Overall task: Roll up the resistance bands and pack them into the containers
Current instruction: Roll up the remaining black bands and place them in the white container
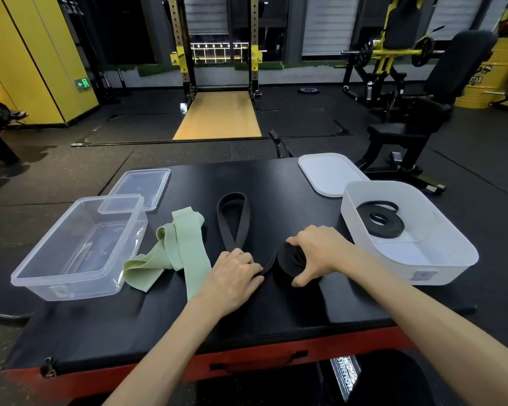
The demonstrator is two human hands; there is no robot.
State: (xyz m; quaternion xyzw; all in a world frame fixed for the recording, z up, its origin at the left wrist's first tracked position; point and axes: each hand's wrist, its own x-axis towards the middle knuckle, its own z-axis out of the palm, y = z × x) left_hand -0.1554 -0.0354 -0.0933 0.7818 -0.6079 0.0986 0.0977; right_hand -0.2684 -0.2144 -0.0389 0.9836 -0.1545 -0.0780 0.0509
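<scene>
A black resistance band (234,218) lies on the black padded box top (276,306), its far end an open loop and its near end wound into a coil (291,260). My right hand (317,253) grips that coil, fingers over the top and thumb at the near side. My left hand (232,278) pinches the band's straight stretch just left of the coil. A pale green band (178,247) sprawls unrolled to the left. In the white container (440,259) at the right lies a rolled black band (383,222). The clear container (79,250) at the left holds nothing.
A clear lid (140,187) lies behind the clear container, a white lid (329,174) behind the white one. The box has a red front with a black handle (258,361). Gym machines, a rack and a bench stand on the dark floor beyond.
</scene>
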